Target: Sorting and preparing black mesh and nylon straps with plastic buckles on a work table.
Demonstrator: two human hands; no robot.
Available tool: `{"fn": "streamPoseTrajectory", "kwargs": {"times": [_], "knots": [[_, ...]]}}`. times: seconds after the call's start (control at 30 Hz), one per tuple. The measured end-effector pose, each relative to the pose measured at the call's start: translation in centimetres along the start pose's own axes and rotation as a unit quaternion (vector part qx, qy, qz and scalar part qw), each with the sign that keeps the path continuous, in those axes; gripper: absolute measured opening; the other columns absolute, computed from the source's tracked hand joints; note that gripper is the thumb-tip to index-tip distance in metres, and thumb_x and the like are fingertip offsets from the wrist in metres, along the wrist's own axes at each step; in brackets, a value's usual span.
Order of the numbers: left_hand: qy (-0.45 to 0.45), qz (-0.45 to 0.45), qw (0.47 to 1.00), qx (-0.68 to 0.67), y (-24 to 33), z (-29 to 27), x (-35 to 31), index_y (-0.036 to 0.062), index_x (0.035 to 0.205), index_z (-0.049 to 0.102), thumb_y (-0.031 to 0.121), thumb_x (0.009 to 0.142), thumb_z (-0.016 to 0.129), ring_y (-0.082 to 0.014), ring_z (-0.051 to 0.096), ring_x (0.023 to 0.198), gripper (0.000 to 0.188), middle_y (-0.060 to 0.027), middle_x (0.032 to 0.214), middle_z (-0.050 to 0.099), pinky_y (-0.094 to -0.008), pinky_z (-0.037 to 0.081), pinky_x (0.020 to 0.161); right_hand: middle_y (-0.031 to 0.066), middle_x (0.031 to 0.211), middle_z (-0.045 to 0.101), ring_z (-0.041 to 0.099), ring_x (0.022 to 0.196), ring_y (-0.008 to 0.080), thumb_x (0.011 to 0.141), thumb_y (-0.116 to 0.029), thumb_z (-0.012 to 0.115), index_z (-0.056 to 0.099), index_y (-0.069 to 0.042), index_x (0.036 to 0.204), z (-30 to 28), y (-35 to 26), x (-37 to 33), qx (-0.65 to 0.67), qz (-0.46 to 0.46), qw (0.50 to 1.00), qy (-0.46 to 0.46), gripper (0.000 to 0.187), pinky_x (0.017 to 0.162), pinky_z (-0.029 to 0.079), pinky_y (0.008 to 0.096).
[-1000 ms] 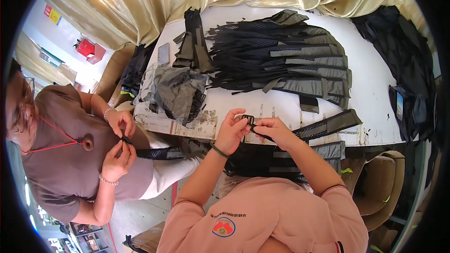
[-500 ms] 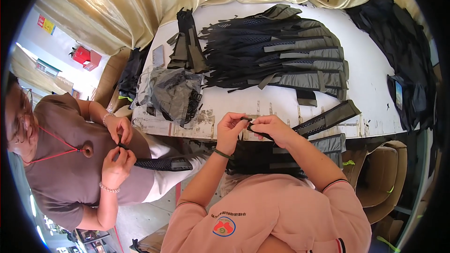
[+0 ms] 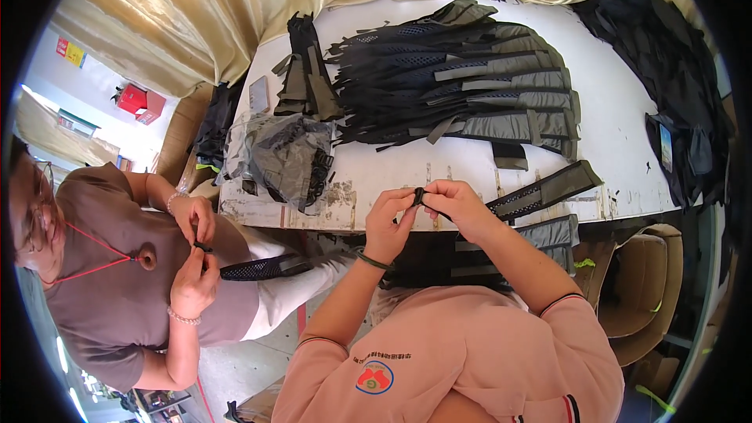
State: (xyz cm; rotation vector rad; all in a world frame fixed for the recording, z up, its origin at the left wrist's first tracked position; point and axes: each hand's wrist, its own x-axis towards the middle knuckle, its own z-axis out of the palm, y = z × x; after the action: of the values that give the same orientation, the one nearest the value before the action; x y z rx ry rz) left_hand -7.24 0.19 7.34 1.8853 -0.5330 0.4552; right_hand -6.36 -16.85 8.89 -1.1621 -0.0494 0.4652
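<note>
We've got both hands up in front of us at the near edge of the table [image 3: 627, 149], pinched together on one end of a mesh strap [image 3: 540, 192]. The left hand [image 3: 389, 223] has its fingertips closed on a small black buckle [image 3: 419, 194] at the strap's end, and the right hand [image 3: 458, 207] grips the same spot from the other side, so the buckle sits right between the two sets of fingertips. From there the strap runs off to our right, lying across the table edge past the right hand.

Farther back on the table there's a big fanned-out pile of straps [image 3: 470, 86], black mesh and grey-green, well apart from our hands. To the left of it sits a clear bag [image 3: 278, 157] stuffed with dark parts, and behind that a smaller bundle [image 3: 305, 70] of dark strips. A heap of black fabric [image 3: 666, 70] covers the far right of the table.

On our left a co-worker [image 3: 117, 282] in a brown top sits holding another strap [image 3: 262, 268] with both hands close together. Cardboard boxes [image 3: 650, 290] stand under the table on our right.
</note>
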Motion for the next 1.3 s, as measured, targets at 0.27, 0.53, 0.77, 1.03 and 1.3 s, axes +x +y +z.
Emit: {"fn": "streamPoseTrajectory", "kwargs": {"times": [0.27, 0.53, 0.77, 1.03, 1.3], "knots": [[-0.029, 0.012, 1.000, 0.002, 0.0, -0.8, 0.3, 0.0031, 0.092, 0.061, -0.007, 0.074, 0.065, -0.0257, 0.062, 0.089, 0.021, -0.0125, 0.099, 0.063, -0.0294, 0.051, 0.075, 0.0022, 0.077, 0.060, 0.055, 0.067, 0.0087, 0.084, -0.005, 0.062, 0.061, -0.001, 0.090, -0.6, -1.1, -0.3, 0.033, -0.020, 0.998, -0.046, 0.007, 0.064, 0.045, 0.0225], [0.022, -0.396, 0.736, -0.549, -0.2, -0.2, 0.1, 0.0045, 0.095, 0.054, 0.002, 0.087, 0.058, -0.0147, 0.058, 0.080, 0.009, -0.0031, 0.088, 0.060, -0.0297, 0.048, 0.078, 0.0048, 0.075, 0.060, 0.057, 0.073, 0.0176, 0.078, -0.005, 0.065, 0.064, -0.007, 0.091, -0.2, -2.2, -0.2, -0.386, -0.301, 0.870, -0.061, 0.013, 0.069, 0.044, 0.0299], [-0.002, -0.371, 0.811, -0.453, 0.5, 0.8, 0.3, 0.0047, 0.091, 0.051, 0.009, 0.092, 0.055, -0.0102, 0.058, 0.070, 0.006, -0.0050, 0.086, 0.061, -0.0260, 0.052, 0.065, 0.0036, 0.075, 0.058, 0.052, 0.073, 0.0186, 0.076, -0.003, 0.066, 0.063, -0.008, 0.085, 0.5, -1.1, -1.5, -0.390, -0.352, 0.850, 0.037, 0.010, 0.070, 0.041, 0.0299], [0.022, -0.314, 0.873, -0.373, 0.9, 1.4, 0.2, 0.0027, 0.089, 0.052, 0.005, 0.089, 0.059, -0.0097, 0.059, 0.073, 0.008, -0.0052, 0.086, 0.061, -0.0240, 0.052, 0.066, -0.0029, 0.074, 0.053, 0.046, 0.064, 0.0027, 0.076, -0.002, 0.069, 0.050, -0.005, 0.091, -0.2, 0.4, -1.3, -0.082, -0.082, 0.991, 0.063, 0.025, 0.056, 0.037, 0.0170], [-0.073, -0.204, 0.899, -0.381, 2.2, 0.6, 0.5, 0.0019, 0.101, 0.056, -0.003, 0.084, 0.062, -0.0114, 0.055, 0.091, 0.019, -0.0054, 0.102, 0.057, -0.0248, 0.045, 0.081, 0.0004, 0.076, 0.053, 0.051, 0.066, 0.0051, 0.077, 0.001, 0.068, 0.047, -0.005, 0.089, 0.1, 0.2, -1.4, -0.031, -0.088, 0.991, 0.091, 0.024, 0.060, 0.043, 0.0189]]}}
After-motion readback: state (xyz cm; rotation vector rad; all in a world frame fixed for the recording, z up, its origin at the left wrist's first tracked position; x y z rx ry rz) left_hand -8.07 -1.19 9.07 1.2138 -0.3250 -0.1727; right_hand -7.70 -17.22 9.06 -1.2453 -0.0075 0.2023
